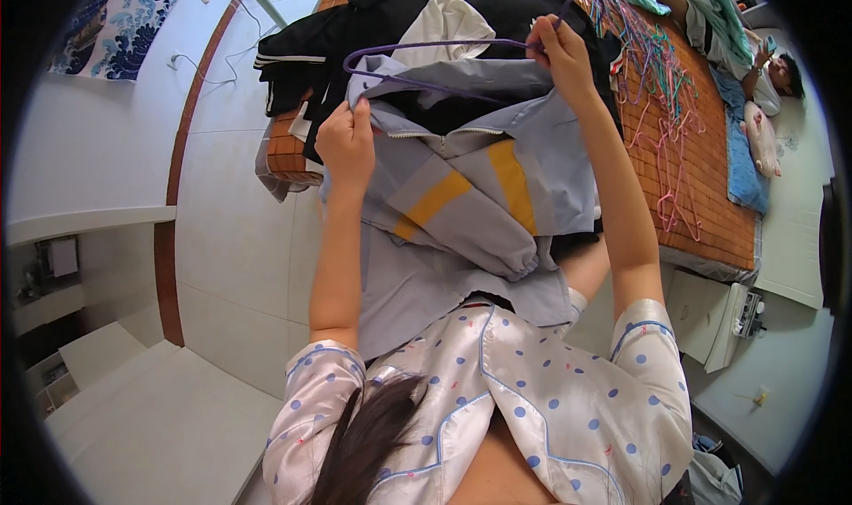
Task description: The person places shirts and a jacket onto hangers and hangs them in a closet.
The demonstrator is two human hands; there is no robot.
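Note:
Across my lap lies a light grey zip jacket [439,192] with yellow stripes, its collar spread wide. My left hand [346,139] pinches the jacket's neck edge on the left. Up at the right, my right hand [558,51] grips a purple clothes hanger [432,44] near its hook. One end of the hanger reaches to the left side of the collar, and its lower bar passes over the neck opening. The far shoulder of the hanger is hidden behind my right hand. A white zip pull [442,142] shows below the opening.
Dark clothes [393,6] and a white garment [444,26] are heaped beyond the jacket on a bed with a brown woven mat [705,245]. Several coloured hangers [665,105] lie tangled at the right. Another person [765,72] lies on the bed's far side, holding a phone.

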